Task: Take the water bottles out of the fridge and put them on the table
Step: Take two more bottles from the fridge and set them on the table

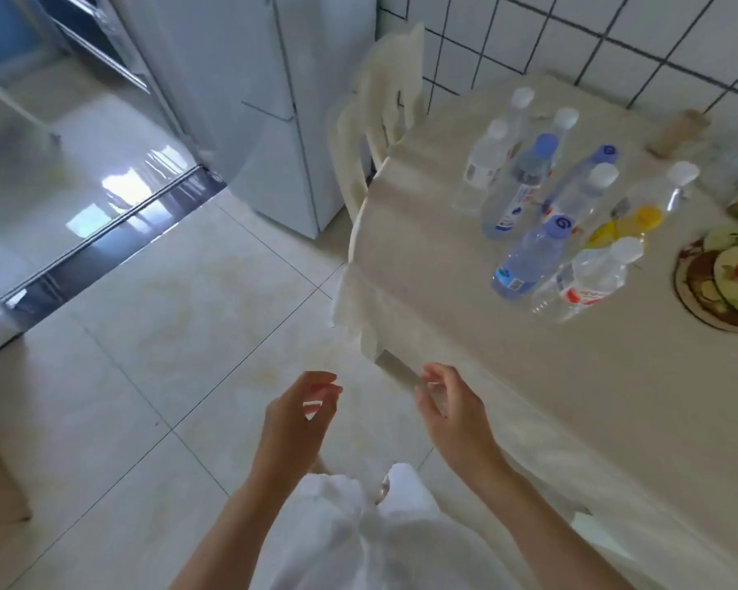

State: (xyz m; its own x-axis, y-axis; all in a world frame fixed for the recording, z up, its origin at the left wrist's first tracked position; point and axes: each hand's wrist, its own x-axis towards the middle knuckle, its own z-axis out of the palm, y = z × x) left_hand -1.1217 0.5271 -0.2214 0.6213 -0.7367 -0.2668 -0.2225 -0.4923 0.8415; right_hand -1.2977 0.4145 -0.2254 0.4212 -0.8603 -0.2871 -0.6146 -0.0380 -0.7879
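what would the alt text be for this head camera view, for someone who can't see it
A person's empty left hand and right hand hang loosely curled above a tiled floor, beside a cloth-covered table holding a cluster of upright water bottles. A white fridge stands closed behind a chair at the far end of the table.

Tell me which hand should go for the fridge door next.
Left, probably. The left hand is empty, fingers loosely curled, and lies on the side toward the fridge, whose doors look closed. The right hand is also empty but hangs beside the table, farther from the fridge.
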